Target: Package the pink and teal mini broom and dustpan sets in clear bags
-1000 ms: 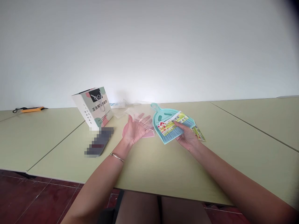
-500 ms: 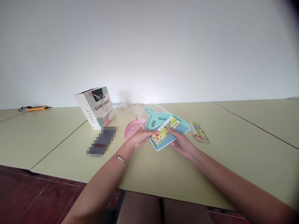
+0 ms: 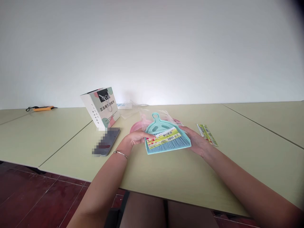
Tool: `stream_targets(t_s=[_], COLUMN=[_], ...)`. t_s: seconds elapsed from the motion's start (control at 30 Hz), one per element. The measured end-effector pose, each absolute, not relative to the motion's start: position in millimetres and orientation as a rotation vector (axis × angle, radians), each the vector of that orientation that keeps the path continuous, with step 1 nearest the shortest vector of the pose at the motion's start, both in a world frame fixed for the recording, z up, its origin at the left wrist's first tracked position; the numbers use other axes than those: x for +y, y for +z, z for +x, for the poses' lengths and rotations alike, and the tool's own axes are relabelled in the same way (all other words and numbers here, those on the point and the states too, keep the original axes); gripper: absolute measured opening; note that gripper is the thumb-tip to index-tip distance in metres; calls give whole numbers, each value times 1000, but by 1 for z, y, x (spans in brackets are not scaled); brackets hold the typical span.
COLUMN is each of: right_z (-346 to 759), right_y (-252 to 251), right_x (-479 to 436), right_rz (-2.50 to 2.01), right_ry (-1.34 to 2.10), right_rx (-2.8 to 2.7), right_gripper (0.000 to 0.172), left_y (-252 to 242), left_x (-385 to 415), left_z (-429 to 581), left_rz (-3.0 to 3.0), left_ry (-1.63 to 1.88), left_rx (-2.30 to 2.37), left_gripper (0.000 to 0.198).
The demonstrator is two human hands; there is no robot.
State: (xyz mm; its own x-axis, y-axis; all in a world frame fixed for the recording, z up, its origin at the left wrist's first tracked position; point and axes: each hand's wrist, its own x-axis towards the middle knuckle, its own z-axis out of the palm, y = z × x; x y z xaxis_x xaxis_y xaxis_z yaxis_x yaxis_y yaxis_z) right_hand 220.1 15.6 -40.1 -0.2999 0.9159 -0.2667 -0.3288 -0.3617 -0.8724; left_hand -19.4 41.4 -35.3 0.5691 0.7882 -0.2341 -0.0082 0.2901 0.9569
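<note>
Both hands hold a teal mini dustpan-and-brush set [image 3: 163, 136] with a printed paper label, raised a little above the pale green table [image 3: 166, 171]. My left hand [image 3: 135, 138] grips its left edge with closed fingers. My right hand [image 3: 198, 141] supports its right side from underneath, fingers curled around it. Behind the set lie a pink dustpan [image 3: 137, 126] and a clear plastic wrapper [image 3: 147, 115], partly hidden by the teal one.
A printed paper bag [image 3: 101, 107] stands at the back left, with a phone [image 3: 106, 145] lying in front of it. A loose label card [image 3: 207, 134] lies to the right of my right hand. An orange tool [image 3: 42, 108] rests far left by the wall.
My left hand went from open, palm up, to gripping the teal set's left edge. The set moved left and turned, bristles toward me. The label card now lies alone on the table.
</note>
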Motion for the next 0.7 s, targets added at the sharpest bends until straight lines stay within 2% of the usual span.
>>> stream_targets(t_s=[0.13,0.3,0.47,0.7], right_z=[220,222,220,214], right_y=[-38,-41,-40,-48], right_x=[12,11,10,14], right_rz=[-1132,-1149,-1159,-1181], right_ry=[1885,1824,1798,1703], right_rx=[-932,-1034,-1012,-887], right_gripper=[35,46,55,40], left_y=[-34,-33,-33,-40], left_x=[40,39,41,44], left_z=[-19,-17,-18,-13], left_rz=[1208,1200,1169,1132], left_ry=[550,585,603,776], left_rx=[816,792,787,937], left_gripper=[51,57,55,48])
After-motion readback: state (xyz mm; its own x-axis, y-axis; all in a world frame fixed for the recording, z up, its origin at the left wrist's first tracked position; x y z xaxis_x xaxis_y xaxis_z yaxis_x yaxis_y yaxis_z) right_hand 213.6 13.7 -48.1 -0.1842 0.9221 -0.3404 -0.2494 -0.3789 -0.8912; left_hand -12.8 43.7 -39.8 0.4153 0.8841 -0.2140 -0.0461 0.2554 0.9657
